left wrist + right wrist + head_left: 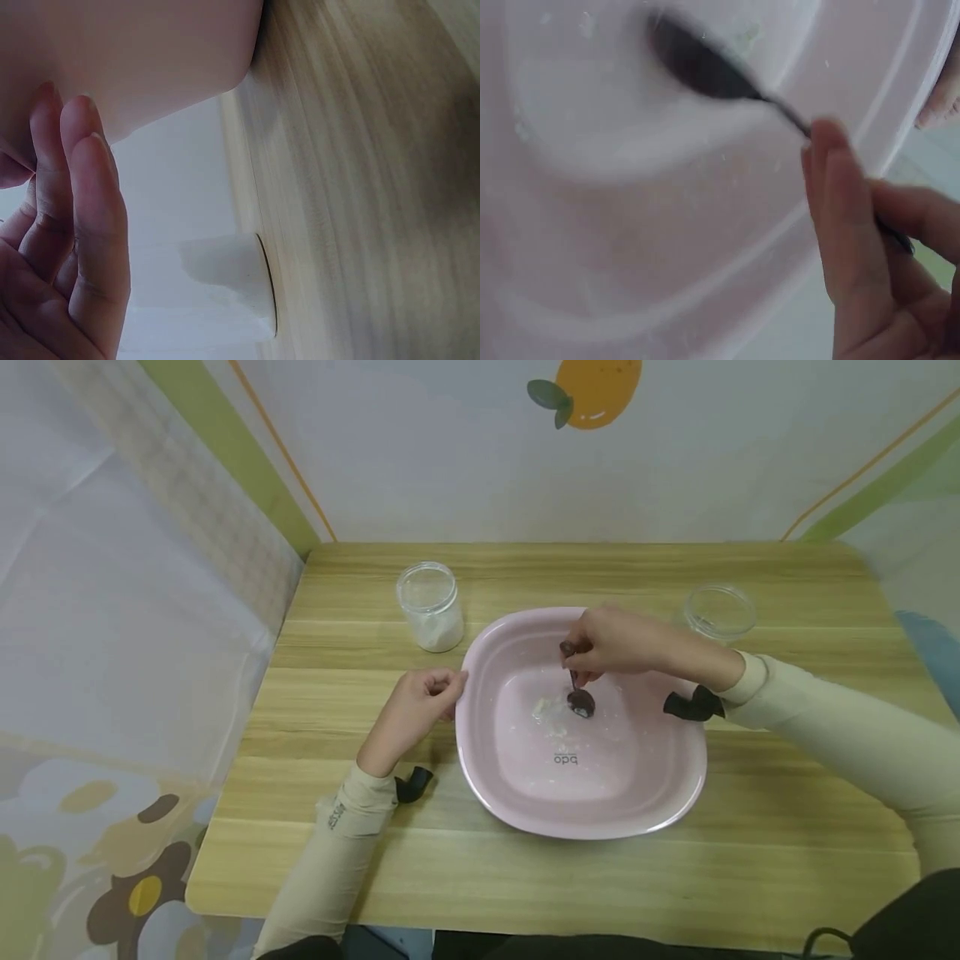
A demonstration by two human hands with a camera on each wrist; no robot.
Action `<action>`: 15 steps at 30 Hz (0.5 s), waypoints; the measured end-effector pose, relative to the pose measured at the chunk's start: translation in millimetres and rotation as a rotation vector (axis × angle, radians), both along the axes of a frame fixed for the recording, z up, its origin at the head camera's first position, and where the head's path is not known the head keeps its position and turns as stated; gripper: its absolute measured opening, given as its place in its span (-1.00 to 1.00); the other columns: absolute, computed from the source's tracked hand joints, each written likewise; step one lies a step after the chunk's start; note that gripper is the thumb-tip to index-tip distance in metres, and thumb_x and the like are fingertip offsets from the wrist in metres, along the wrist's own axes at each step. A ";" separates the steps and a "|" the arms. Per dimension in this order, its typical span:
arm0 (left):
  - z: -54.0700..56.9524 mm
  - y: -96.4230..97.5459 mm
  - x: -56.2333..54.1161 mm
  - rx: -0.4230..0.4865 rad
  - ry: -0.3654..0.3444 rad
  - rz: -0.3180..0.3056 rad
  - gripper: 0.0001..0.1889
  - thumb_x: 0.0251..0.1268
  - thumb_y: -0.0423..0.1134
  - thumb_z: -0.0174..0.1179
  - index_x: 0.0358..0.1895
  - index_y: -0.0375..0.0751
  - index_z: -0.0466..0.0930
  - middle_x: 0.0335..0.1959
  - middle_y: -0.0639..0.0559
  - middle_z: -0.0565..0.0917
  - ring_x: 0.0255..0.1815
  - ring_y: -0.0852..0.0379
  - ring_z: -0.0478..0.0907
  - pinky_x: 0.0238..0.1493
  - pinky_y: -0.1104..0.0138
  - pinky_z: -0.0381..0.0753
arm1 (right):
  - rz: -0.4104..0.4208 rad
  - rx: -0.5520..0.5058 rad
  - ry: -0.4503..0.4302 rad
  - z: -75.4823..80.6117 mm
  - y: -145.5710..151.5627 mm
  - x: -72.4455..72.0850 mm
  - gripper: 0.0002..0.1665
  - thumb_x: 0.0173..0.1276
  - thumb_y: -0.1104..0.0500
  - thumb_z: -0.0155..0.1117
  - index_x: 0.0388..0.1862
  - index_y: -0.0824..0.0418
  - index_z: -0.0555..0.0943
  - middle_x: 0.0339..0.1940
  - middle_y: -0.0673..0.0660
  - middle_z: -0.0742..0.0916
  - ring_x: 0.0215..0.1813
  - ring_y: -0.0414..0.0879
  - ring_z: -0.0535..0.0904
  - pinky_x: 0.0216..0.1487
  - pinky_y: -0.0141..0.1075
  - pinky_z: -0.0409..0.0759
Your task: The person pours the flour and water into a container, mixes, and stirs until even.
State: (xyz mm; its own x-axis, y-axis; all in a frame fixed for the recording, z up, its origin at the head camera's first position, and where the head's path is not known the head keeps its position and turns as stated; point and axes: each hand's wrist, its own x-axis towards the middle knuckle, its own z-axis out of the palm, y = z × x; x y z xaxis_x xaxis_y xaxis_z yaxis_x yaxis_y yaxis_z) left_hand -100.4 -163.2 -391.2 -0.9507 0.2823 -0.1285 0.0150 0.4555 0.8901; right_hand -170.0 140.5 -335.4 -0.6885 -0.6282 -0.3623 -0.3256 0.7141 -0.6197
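Note:
A pink oval basin [622, 777] sits on the wooden table, with pale wet clumps [546, 713] and liquid on its floor. My left hand [417, 706] pinches its left rim between thumb and fingers. In the left wrist view, the other fingers [97, 202] lie along the basin's outer wall [172, 52]. Over the basin, my right hand [618, 643] grips a dark spoon [581, 702] by its handle, bowl downward near the clumps. In the right wrist view the spoon [697, 64] looks blurred, its handle held between fingers and thumb.
A clear jar [427, 589] with white powder [438, 631] in its lower part stands open behind the basin's left side. Back right lies a clear round lid [720, 612], partly behind the right forearm. A wall [465, 468] rises beyond the table's [337, 868] far edge.

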 end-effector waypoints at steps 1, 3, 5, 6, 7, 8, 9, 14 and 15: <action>0.0 -0.2 0.1 -0.001 0.000 0.001 -0.59 0.62 0.01 0.10 -0.32 -0.20 0.73 -0.43 -0.03 0.75 -0.33 -0.18 0.72 -0.13 -0.05 0.76 | 0.011 -0.008 -0.035 -0.6 -0.3 1.6 -0.82 0.53 0.25 0.25 -0.25 0.28 0.74 -0.42 0.11 0.85 -0.30 -0.07 0.84 -0.22 -0.32 0.78; -0.3 -0.7 0.1 -0.004 -0.001 0.002 -0.59 0.62 0.01 0.10 -0.32 -0.20 0.73 -0.42 -0.02 0.76 -0.36 -0.08 0.72 -0.13 -0.03 0.77 | 0.036 -0.036 -0.111 -2.7 -0.9 5.2 -0.83 0.52 0.26 0.26 -0.23 0.31 0.73 -0.42 0.12 0.84 -0.29 -0.02 0.84 -0.19 -0.30 0.80; -0.7 -1.0 0.0 -0.004 -0.003 0.001 -0.60 0.61 0.01 0.10 -0.32 -0.19 0.73 -0.41 -0.01 0.76 -0.37 0.00 0.71 -0.13 -0.02 0.77 | 0.047 -0.082 -0.186 -5.4 -1.6 9.1 -0.84 0.51 0.27 0.27 -0.24 0.33 0.73 -0.41 0.15 0.84 -0.27 0.01 0.85 -0.17 -0.29 0.81; -0.8 -1.1 -0.2 -0.004 -0.002 0.000 -0.59 0.61 0.01 0.10 -0.32 -0.19 0.73 -0.41 -0.01 0.76 -0.38 0.04 0.71 -0.13 -0.01 0.77 | 0.056 -0.111 -0.218 -7.0 -2.2 11.0 -0.84 0.51 0.28 0.28 -0.25 0.33 0.74 -0.40 0.15 0.84 -0.25 0.02 0.85 -0.16 -0.30 0.81; -1.1 -1.2 -0.4 -0.003 -0.001 0.000 -0.59 0.61 0.02 0.10 -0.32 -0.18 0.73 -0.41 0.00 0.76 -0.38 0.06 0.70 -0.12 -0.01 0.77 | 0.069 -0.138 -0.241 -8.6 -3.1 12.6 -0.85 0.51 0.28 0.29 -0.25 0.32 0.74 -0.39 0.16 0.84 -0.24 0.03 0.85 -0.15 -0.29 0.81; -1.4 -1.2 -0.6 -0.001 -0.001 0.002 -0.60 0.61 0.02 0.10 -0.32 -0.18 0.73 -0.41 -0.01 0.76 -0.38 0.06 0.70 -0.12 -0.01 0.77 | 0.079 -0.163 -0.259 -9.8 -4.2 14.2 -0.85 0.51 0.27 0.29 -0.24 0.32 0.74 -0.38 0.16 0.84 -0.23 0.03 0.86 -0.14 -0.29 0.81; -1.5 -1.1 -0.7 0.001 0.001 0.005 -0.60 0.61 0.01 0.10 -0.33 -0.18 0.73 -0.41 0.00 0.76 -0.39 0.06 0.70 -0.13 -0.01 0.77 | 0.089 -0.190 -0.272 -10.9 -5.7 15.5 -0.84 0.52 0.27 0.28 -0.24 0.32 0.75 -0.36 0.16 0.84 -0.21 0.04 0.86 -0.12 -0.27 0.81; -2.3 -1.5 -1.2 0.000 0.008 0.005 -0.60 0.61 0.00 0.11 -0.34 -0.19 0.73 -0.43 -0.01 0.76 -0.38 -0.02 0.72 -0.17 0.07 0.78 | 0.080 -0.273 -0.258 -14.5 -11.9 17.8 -0.80 0.57 0.25 0.22 -0.10 0.37 0.72 -0.22 0.22 0.86 -0.09 0.08 0.85 0.01 -0.19 0.80; -2.3 -1.6 -1.1 -0.003 0.008 0.004 -0.60 0.61 0.01 0.11 -0.34 -0.18 0.72 -0.43 -0.01 0.75 -0.38 -0.05 0.72 -0.19 0.09 0.78 | 0.069 -0.280 -0.234 -15.0 -12.5 17.2 -0.79 0.58 0.26 0.21 -0.07 0.38 0.72 -0.19 0.24 0.86 -0.07 0.10 0.85 0.02 -0.18 0.80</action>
